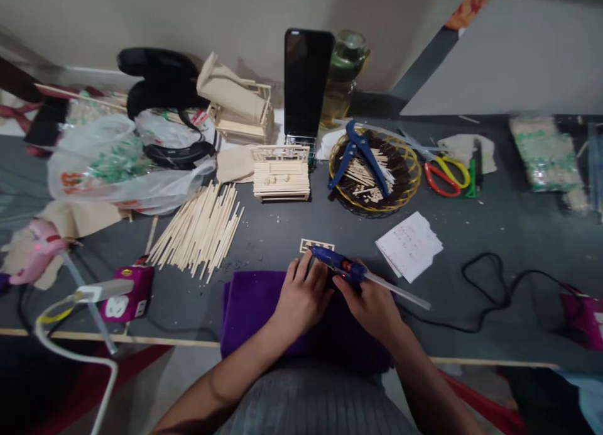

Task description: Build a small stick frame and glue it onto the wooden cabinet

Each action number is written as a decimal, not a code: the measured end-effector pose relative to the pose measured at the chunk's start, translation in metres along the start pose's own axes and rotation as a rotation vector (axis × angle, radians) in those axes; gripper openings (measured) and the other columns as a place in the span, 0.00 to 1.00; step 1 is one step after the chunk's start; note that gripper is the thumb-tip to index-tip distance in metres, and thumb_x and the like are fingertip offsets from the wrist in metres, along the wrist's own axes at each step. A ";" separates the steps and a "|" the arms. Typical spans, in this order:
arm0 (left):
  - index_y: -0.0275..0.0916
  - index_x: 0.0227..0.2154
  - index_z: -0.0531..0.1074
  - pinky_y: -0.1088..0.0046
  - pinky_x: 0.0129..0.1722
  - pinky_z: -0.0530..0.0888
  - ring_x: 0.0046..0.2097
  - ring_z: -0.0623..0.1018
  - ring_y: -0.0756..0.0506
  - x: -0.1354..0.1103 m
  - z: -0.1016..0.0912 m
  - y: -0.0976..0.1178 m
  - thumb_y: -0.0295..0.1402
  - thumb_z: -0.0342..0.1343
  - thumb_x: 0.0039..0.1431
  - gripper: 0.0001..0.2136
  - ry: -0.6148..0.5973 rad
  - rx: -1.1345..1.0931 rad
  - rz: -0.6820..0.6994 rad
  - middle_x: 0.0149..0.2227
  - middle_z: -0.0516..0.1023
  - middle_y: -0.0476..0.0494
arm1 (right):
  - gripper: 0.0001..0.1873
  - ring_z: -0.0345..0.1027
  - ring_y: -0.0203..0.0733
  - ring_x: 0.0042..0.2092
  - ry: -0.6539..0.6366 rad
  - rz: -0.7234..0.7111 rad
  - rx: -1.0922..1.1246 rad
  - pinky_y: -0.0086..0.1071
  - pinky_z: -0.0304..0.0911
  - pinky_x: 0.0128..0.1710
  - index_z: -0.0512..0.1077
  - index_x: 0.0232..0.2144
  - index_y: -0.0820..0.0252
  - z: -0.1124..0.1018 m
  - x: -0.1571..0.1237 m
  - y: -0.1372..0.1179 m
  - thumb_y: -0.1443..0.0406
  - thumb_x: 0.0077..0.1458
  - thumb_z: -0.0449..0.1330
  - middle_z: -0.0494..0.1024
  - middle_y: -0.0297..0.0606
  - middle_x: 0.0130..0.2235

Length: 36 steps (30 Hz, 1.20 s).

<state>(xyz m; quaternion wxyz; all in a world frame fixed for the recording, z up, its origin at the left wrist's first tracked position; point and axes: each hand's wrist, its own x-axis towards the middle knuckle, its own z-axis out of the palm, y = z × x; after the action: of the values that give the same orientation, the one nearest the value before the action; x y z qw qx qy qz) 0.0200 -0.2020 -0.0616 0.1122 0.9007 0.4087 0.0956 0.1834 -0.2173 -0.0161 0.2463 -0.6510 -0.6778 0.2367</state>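
Note:
My right hand [374, 306] is closed around a blue hot glue gun [342, 263]. A clear glue stick [400, 290] juts from the gun's back end. The nozzle points left, at a small ladder-like frame of wooden sticks [317, 246] lying on the dark table. My left hand [304, 293] rests palm down, its fingers stretched toward the frame's near edge; whether the fingertips touch it I cannot tell. Beneath both hands lies a folded purple cloth [249, 312].
Behind the hands stand a miniature wooden bench [281, 178], an upright phone [307, 83] and a basket [412, 180] with blue cutters [360, 149]. Loose wooden sticks [200, 231] and a pink glue gun [38, 253] lie left. Papers [409, 246], scissors [443, 174] and a black cord [475, 328] lie right.

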 end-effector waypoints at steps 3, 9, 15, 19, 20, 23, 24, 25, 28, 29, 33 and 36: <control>0.33 0.53 0.70 0.56 0.58 0.63 0.63 0.63 0.34 -0.001 0.002 0.001 0.41 0.48 0.64 0.20 0.009 0.006 0.004 0.56 0.73 0.38 | 0.13 0.76 0.45 0.36 -0.032 -0.018 -0.082 0.31 0.68 0.34 0.72 0.36 0.60 -0.004 0.008 -0.003 0.59 0.63 0.51 0.80 0.41 0.32; 0.33 0.56 0.67 0.56 0.59 0.61 0.63 0.62 0.35 -0.004 0.000 0.003 0.42 0.43 0.66 0.22 0.008 0.064 0.005 0.59 0.70 0.38 | 0.16 0.76 0.48 0.36 -0.098 -0.053 -0.206 0.33 0.67 0.33 0.74 0.36 0.61 -0.013 0.026 -0.011 0.58 0.63 0.50 0.81 0.44 0.32; 0.33 0.57 0.66 0.56 0.59 0.60 0.63 0.61 0.35 -0.004 -0.001 0.002 0.42 0.42 0.67 0.23 -0.032 0.022 0.002 0.60 0.68 0.38 | 0.15 0.77 0.48 0.35 -0.170 -0.040 -0.251 0.33 0.67 0.33 0.74 0.36 0.60 -0.012 0.030 -0.011 0.58 0.62 0.50 0.81 0.44 0.31; 0.33 0.58 0.65 0.56 0.60 0.60 0.63 0.61 0.36 -0.004 -0.002 0.002 0.42 0.41 0.67 0.23 -0.047 -0.001 0.007 0.60 0.67 0.38 | 0.15 0.77 0.49 0.35 -0.198 0.000 -0.268 0.34 0.67 0.32 0.73 0.38 0.60 -0.011 0.029 -0.008 0.57 0.61 0.51 0.81 0.45 0.33; 0.33 0.58 0.65 0.56 0.60 0.60 0.63 0.61 0.36 -0.005 -0.002 0.002 0.42 0.41 0.67 0.23 -0.046 -0.003 0.006 0.60 0.67 0.38 | 0.15 0.77 0.49 0.35 -0.202 0.008 -0.265 0.34 0.68 0.32 0.73 0.38 0.60 -0.011 0.029 -0.008 0.57 0.61 0.51 0.81 0.46 0.34; 0.32 0.58 0.65 0.56 0.60 0.60 0.64 0.60 0.35 -0.005 0.000 0.002 0.42 0.40 0.68 0.23 -0.037 -0.008 0.003 0.60 0.67 0.38 | 0.15 0.77 0.48 0.36 -0.214 0.021 -0.251 0.34 0.68 0.34 0.73 0.38 0.60 -0.011 0.030 -0.010 0.57 0.61 0.51 0.81 0.45 0.35; 0.32 0.58 0.65 0.56 0.60 0.60 0.64 0.60 0.35 -0.005 0.001 0.002 0.42 0.40 0.68 0.23 -0.033 -0.008 0.002 0.60 0.67 0.38 | 0.15 0.77 0.48 0.37 -0.216 0.021 -0.247 0.34 0.68 0.34 0.73 0.38 0.60 -0.011 0.031 -0.010 0.57 0.61 0.51 0.81 0.45 0.34; 0.32 0.58 0.65 0.56 0.60 0.60 0.64 0.60 0.35 -0.006 0.002 0.002 0.42 0.40 0.68 0.23 -0.029 -0.009 0.001 0.60 0.67 0.39 | 0.16 0.77 0.48 0.37 -0.218 0.022 -0.244 0.34 0.68 0.34 0.73 0.38 0.59 -0.011 0.031 -0.011 0.57 0.61 0.50 0.81 0.45 0.34; 0.32 0.58 0.65 0.55 0.59 0.60 0.64 0.60 0.35 -0.005 0.003 0.002 0.42 0.40 0.68 0.24 -0.030 -0.008 -0.003 0.61 0.66 0.38 | 0.16 0.77 0.48 0.36 -0.232 0.030 -0.240 0.33 0.67 0.33 0.73 0.37 0.59 -0.011 0.033 -0.011 0.57 0.61 0.50 0.81 0.44 0.33; 0.32 0.58 0.65 0.55 0.59 0.60 0.64 0.60 0.35 -0.005 0.003 0.002 0.42 0.40 0.67 0.24 -0.033 -0.007 -0.003 0.61 0.66 0.37 | 0.16 0.77 0.48 0.36 -0.236 0.033 -0.241 0.33 0.67 0.33 0.73 0.37 0.59 -0.011 0.034 -0.011 0.57 0.61 0.50 0.81 0.44 0.33; 0.32 0.59 0.63 0.55 0.60 0.60 0.64 0.60 0.35 -0.006 0.004 0.002 0.43 0.41 0.67 0.24 -0.037 -0.001 -0.003 0.62 0.65 0.37 | 0.15 0.77 0.49 0.36 -0.244 0.035 -0.245 0.33 0.67 0.32 0.73 0.37 0.59 -0.012 0.034 -0.012 0.57 0.61 0.50 0.81 0.44 0.32; 0.33 0.59 0.64 0.56 0.60 0.59 0.64 0.60 0.35 -0.006 0.004 0.002 0.43 0.40 0.67 0.24 -0.039 0.001 -0.003 0.62 0.66 0.38 | 0.14 0.77 0.48 0.36 -0.229 0.031 -0.232 0.33 0.67 0.32 0.73 0.37 0.59 -0.011 0.034 -0.012 0.58 0.61 0.50 0.81 0.43 0.32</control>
<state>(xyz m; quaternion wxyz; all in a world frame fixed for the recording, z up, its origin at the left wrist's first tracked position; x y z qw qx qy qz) 0.0185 -0.2083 -0.0653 0.1200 0.9019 0.4077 0.0779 0.1806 -0.1841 0.0010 0.0868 -0.6543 -0.7140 0.2335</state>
